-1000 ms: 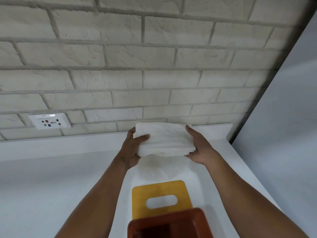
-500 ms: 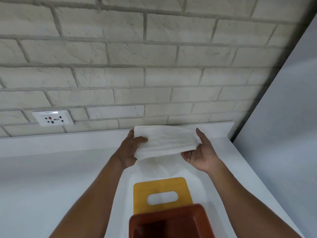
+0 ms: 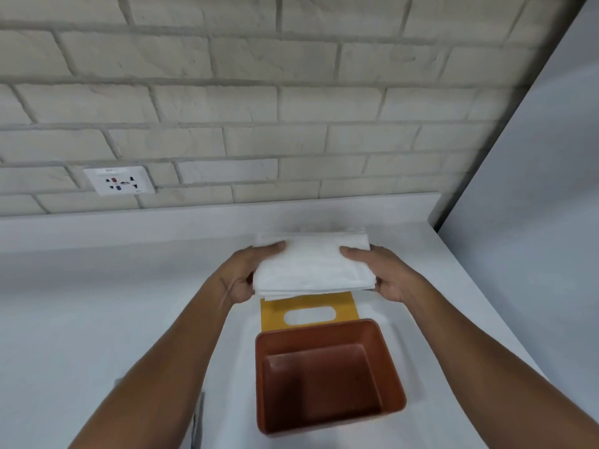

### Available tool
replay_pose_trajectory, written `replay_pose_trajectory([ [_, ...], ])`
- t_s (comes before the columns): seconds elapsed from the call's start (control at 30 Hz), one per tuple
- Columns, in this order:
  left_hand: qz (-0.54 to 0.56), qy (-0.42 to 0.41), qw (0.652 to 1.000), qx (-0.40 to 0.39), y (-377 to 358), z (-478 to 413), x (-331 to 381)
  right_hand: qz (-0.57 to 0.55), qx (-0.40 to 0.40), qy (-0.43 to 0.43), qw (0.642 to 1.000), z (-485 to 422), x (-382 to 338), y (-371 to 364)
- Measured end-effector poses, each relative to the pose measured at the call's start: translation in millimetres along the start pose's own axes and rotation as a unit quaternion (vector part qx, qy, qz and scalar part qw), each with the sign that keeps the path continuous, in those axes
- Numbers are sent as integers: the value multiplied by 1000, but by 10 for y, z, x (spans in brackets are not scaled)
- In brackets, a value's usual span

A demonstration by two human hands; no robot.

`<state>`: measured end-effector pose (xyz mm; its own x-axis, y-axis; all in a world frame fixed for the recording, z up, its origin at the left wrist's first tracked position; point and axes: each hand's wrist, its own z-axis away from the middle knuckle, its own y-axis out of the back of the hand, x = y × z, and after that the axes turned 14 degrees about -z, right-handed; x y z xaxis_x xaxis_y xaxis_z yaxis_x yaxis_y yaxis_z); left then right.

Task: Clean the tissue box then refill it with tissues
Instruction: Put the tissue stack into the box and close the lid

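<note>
Two hands hold a single stack of folded white tissues (image 3: 312,267) in the air just beyond the tissue box (image 3: 316,340). The left hand (image 3: 243,277) grips the stack's left end, its thumb lying across the top sheet and its fingers curled underneath, out of sight. The right hand (image 3: 390,277) grips the right end the same way, thumb on top and fingers tucked below. The stack is held roughly level, its near edge showing several layers.

The tissue box is a reddish-brown open tub standing upright on the white counter (image 3: 97,319), below and nearer than the tissues; nothing shows inside it. Its yellow lid (image 3: 274,311), with an oval slot cut through the middle, lies flat on the counter touching or just behind the box's far rim, and the lid's far edge is hidden by the stack.

Well beyond the box and to its left, a white wall socket (image 3: 119,180) sits in the pale brick wall (image 3: 291,108). To the right of the box a plain grey panel (image 3: 534,222) rises at the counter's end
</note>
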<state>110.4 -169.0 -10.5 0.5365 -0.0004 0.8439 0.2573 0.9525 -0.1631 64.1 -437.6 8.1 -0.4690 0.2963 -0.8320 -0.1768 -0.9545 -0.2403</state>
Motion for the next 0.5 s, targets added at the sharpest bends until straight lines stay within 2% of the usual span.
replay_pose_trajectory([
  [0.07, -9, 17, 999, -37, -21, 147, -67, 14, -11, 7, 1000, 102, 52, 10],
  [0.17, 3, -3, 1000, -26, -46, 226, -187, 29, -1, 23, 999, 218, 142, 10],
  [0.23, -17, -49, 999, -5, -66, 284, -239, 9, -5, 15, 1000, 313, 198, 2],
  [0.37, -143, -110, 984, 2, -70, 443, -245, 7, -32, 10, 999, 523, 254, -9],
  [0.5, -249, -132, 959, 31, -93, 624, -252, 45, -16, 11, 999, 705, 316, 2],
])
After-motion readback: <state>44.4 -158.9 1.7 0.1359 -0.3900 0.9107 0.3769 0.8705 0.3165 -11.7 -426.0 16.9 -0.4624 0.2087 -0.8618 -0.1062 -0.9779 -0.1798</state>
